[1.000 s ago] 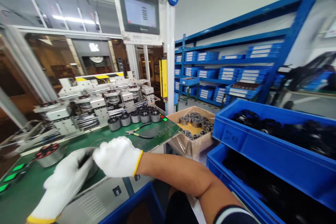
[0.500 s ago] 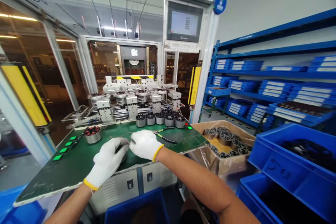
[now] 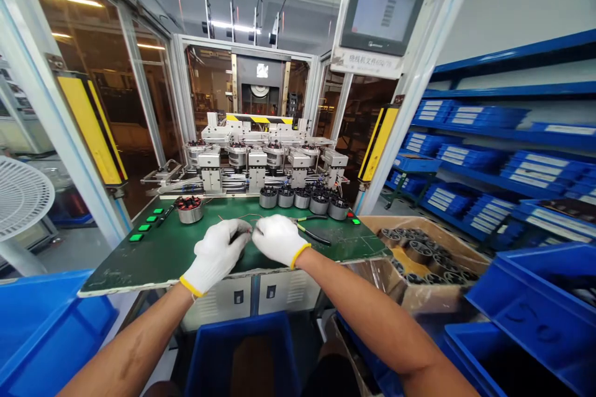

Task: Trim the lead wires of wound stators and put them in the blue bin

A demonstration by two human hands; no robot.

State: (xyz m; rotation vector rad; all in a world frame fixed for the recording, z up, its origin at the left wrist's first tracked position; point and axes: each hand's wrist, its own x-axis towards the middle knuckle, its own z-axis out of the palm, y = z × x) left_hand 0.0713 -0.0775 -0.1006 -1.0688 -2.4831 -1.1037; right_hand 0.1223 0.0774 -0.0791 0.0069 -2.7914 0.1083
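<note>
My left hand, in a white knit glove with a yellow cuff, curls around a motor stator that it mostly hides at the table's front. Close beside it, my gloved right hand is closed in a pinch, its fingertips almost touching the left ones. Thin copper wire loops out behind the fingers, and its end at the right fingertips is too small to see clearly. Pliers with green and black handles lie just right of my right hand. A stator with red and copper windings stands behind my left hand.
Grey stators stand grouped at the back right of the green table. Behind them is a winding machine. Green buttons line the left edge. Right stand a carton of stators and blue bins.
The view has shifted, so the scene sits further right and the table's left side shows more. Both hands stay together at the same spot over the table, with fingers slightly repositioned.
</note>
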